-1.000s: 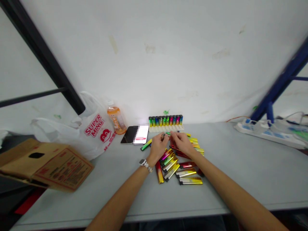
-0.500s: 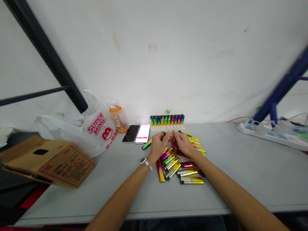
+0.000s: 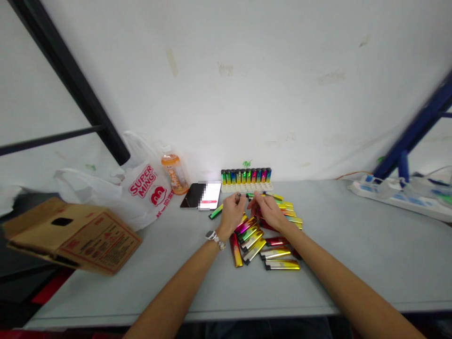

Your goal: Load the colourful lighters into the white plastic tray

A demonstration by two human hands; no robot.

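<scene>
Several shiny lighters (image 3: 253,239) in yellow, red, silver, green and pink lie loosely piled on the grey table (image 3: 158,292). Behind them, a row of upright lighters (image 3: 246,176) stands in a pale slotted rack (image 3: 247,187) by the wall. My left hand (image 3: 233,212), with a watch at its wrist, is closed around a small dark-ended item, probably a lighter, mostly hidden by the fingers. Just right of it, my right hand (image 3: 267,210) is over the pile with fingers bent; whatever lies between its fingertips is too small to tell.
A phone-like device (image 3: 190,196) with a bright screen beside it lies left of the rack. Farther left are an orange drink bottle (image 3: 174,173), a white plastic bag (image 3: 141,188) and an open cardboard box (image 3: 95,242). A power strip (image 3: 399,197) sits at the right.
A small gap has opened between my hands, whose fingertips were together before. The dark end of the item in my left hand now points up. The view has shifted slightly.
</scene>
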